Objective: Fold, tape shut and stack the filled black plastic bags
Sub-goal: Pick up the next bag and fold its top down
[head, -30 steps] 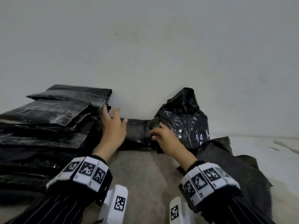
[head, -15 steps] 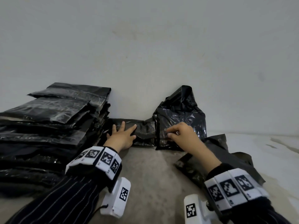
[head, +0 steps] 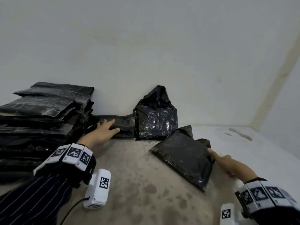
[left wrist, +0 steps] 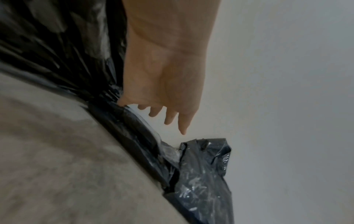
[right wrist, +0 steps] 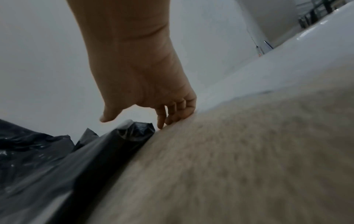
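Note:
A tall stack of folded black bags fills the left side. Beside it a flat black bag lies along the wall, and my left hand rests on it with straight, spread fingers. In the left wrist view the left hand hovers over that flat bag, thumb touching the plastic. A bulging black bag stands upright against the wall. A third filled bag lies flat at the right. My right hand touches its right edge; the right hand holds nothing, its fingertips down on the table beside the bag.
The beige, stained table runs up to a plain white wall behind the bags. A white surface continues to the right. White wrist camera units hang under both forearms near the front edge.
My right hand left the upright bag and swung back right to the edge of the flat bag lying there. The left hand stayed on the flat bag by the wall.

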